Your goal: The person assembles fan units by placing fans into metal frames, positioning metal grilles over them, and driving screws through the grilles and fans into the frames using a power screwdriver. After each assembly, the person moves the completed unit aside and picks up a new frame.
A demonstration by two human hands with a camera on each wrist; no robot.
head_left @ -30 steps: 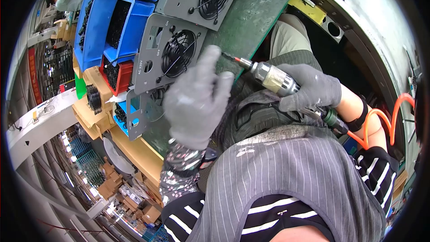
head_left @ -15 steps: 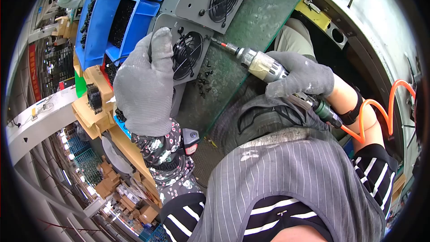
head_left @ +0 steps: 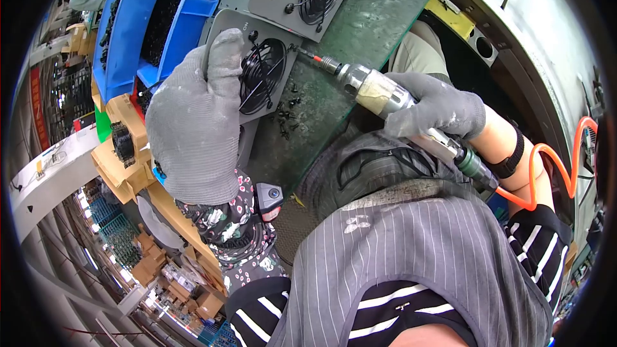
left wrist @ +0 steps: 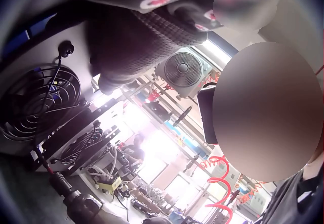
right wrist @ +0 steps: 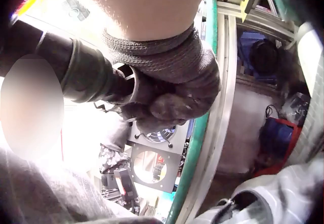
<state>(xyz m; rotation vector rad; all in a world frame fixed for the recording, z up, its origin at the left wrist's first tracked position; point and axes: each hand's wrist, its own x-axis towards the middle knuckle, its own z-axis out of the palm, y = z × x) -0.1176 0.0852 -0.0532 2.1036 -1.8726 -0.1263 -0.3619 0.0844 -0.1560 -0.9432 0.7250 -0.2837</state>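
Observation:
My gloved right hand (head_left: pixel 437 109) grips a pneumatic screwdriver (head_left: pixel 376 93) by its metal body. Its bit (head_left: pixel 305 53) reaches a corner screw of the round black fan guard (head_left: pixel 262 77) on a grey metal case (head_left: pixel 228 22). The left hand (head_left: pixel 193 119), also gloved, lies at the left side of that case, one straight digit showing along the front panel and the other fingers largely hidden. In the left wrist view, the bit meets the lower corner of the fan guard (left wrist: pixel 38 102). The right wrist view shows the right hand (right wrist: pixel 177 97) wrapped around the tool.
Several loose dark screws (head_left: pixel 286 115) lie on the green bench top (head_left: pixel 340 45). Another grey fan case (head_left: pixel 283 3) stands beyond. Blue bins (head_left: pixel 132 26) of small black parts line the left. An orange coiled hose (head_left: pixel 565 173) trails from the tool at the right.
My left hand has swung left from in front of the fan panel to the case's side. The screwdriver's bit has moved left to the fan guard's corner, and loose screws now show on the bench.

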